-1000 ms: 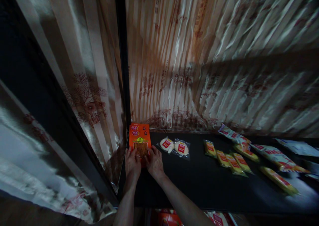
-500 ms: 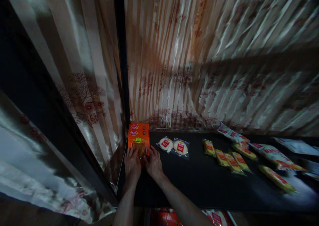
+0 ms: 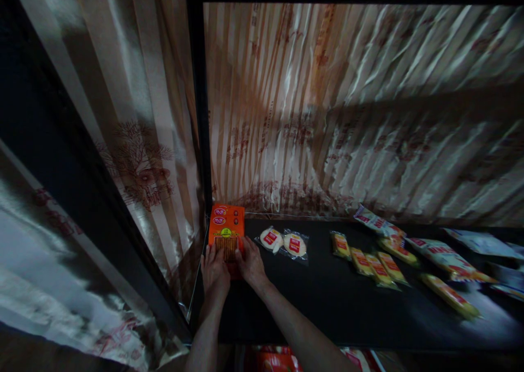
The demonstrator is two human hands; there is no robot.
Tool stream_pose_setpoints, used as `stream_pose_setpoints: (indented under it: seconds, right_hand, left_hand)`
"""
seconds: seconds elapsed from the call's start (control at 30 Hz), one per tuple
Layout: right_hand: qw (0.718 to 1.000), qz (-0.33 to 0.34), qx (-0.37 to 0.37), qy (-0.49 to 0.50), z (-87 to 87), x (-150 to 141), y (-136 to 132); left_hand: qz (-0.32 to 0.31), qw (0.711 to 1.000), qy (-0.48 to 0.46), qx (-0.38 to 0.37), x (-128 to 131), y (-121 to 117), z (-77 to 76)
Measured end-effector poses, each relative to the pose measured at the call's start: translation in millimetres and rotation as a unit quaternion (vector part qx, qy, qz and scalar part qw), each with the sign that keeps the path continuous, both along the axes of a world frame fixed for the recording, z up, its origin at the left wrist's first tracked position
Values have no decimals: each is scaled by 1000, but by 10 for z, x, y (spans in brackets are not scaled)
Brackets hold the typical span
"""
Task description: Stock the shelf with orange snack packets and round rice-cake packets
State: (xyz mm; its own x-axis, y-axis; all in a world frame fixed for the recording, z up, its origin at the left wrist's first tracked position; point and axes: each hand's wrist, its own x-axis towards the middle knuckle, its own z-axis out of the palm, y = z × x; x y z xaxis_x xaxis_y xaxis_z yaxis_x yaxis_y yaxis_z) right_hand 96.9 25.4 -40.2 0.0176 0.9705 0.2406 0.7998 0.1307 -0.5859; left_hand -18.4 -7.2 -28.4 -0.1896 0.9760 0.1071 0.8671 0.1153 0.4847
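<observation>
Your left hand (image 3: pixel 215 272) and right hand (image 3: pixel 251 264) both touched the orange packaging (image 3: pixel 226 225), one at each side, at the left end of the black shelf (image 3: pixel 311 301). Near your right hand lay two round wrapped snacks (image 3: pixel 295 246); farther right were small yellow packets (image 3: pixel 361 262) and larger printed bags (image 3: pixel 448 258). Striped cloth (image 3: pixel 282 115) hung behind, and red packages (image 3: pixel 278 362) showed below.

Printed curtains (image 3: pixel 266 88) hang behind a dimly lit black shelf (image 3: pixel 327 301)

Black shelf (image 3: pixel 311 301): lower frame, reaching the right edge
Orange packaging (image 3: pixel 226 224): lower frame, left of centre
White rounds (image 3: pixel 295 244): clear-wrapped pair, lower centre
Yellow packets (image 3: pixel 379 272): lower right, short and long
Red-and-white bags (image 3: pixel 448 258): lower right
Pale packets (image 3: pixel 483 243): right edge
</observation>
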Motion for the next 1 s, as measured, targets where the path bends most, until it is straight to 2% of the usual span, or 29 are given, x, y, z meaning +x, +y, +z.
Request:
stream_pose_setpoints:
  seconds: [0.27, 0.43, 0.63, 0.7, 0.8, 0.9, 0.93, 0.97, 1.0]
  right_hand:
    - [1000, 8, -24, 5, 71, -46, 327]
    - [999, 6, -36, -3, 103, -23, 331]
    - [998, 11, -54, 15, 181, -45, 215]
    - [997, 13, -45, 63, 282, -64, 71]
    - [981, 41, -43, 186, 524, -97, -310]
    - [941, 111, -73, 310, 828, -51, -849]
    - [931, 125, -73, 334, 920, -2, -1050]
    - [929, 118, -61, 346, 998, 62, -1259]
    - [931, 112, -48, 345, 1056, 139, -1475]
  left_hand:
    - [-27, 1000, -14, 4, -53, 47, -120]
    - [-26, 1000, -14, -7, -58, 67, -153]
    - [1, 999, -23, 24, 7, 35, -121]
    - [7, 999, -42, 28, 13, 28, -73]
    - [-3, 992, -114, 52, 11, -15, 56]
    - [-45, 977, -183, 102, 37, -196, 217]
    - [-57, 965, -214, 139, 58, -295, 259]
    - [-81, 951, -243, 174, 86, -407, 287]
    - [-73, 942, -261, 196, 123, -522, 298]
